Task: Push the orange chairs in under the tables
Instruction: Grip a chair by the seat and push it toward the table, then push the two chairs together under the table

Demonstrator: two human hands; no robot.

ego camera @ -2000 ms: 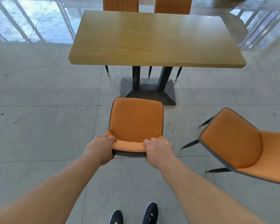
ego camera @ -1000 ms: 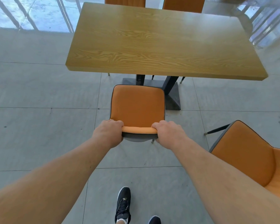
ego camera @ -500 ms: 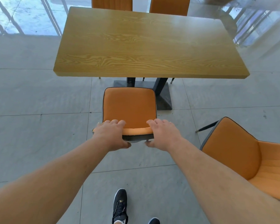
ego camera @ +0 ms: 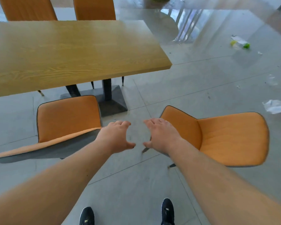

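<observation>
You've got four orange chairs: near-left chair [ego camera: 68, 117], near-right chair [ego camera: 230, 138], two far chairs [ego camera: 28, 8] [ego camera: 94, 8]. One bench [ego camera: 71, 51], two bare hands [ego camera: 115, 137] [ego camera: 161, 133], two black shoes [ego camera: 87, 215] [ego camera: 167, 211]. Several litter scraps [ego camera: 275, 106] on the floor.

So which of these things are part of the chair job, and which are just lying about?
Part of the job:
- left chair, near the table's edge
- right chair, turned away from the table
- table
- two far chairs, on the table's other side
- left hand and right hand, both open, holding nothing

Just lying about:
- white scrap on the floor
- green litter further off
</observation>
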